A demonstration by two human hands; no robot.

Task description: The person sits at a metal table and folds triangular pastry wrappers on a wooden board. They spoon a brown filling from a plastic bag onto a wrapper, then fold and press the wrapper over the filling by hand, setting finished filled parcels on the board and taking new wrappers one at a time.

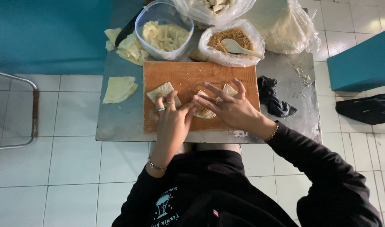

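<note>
Both hands' grip, left hand (172,120) and right hand (230,108), pinches the filled wrapper (204,110) lying between their fingertips.

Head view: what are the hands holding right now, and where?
Both hands, left hand and right hand, press a filled wrapper on the wooden board, fingertips on its folded edges.
</note>
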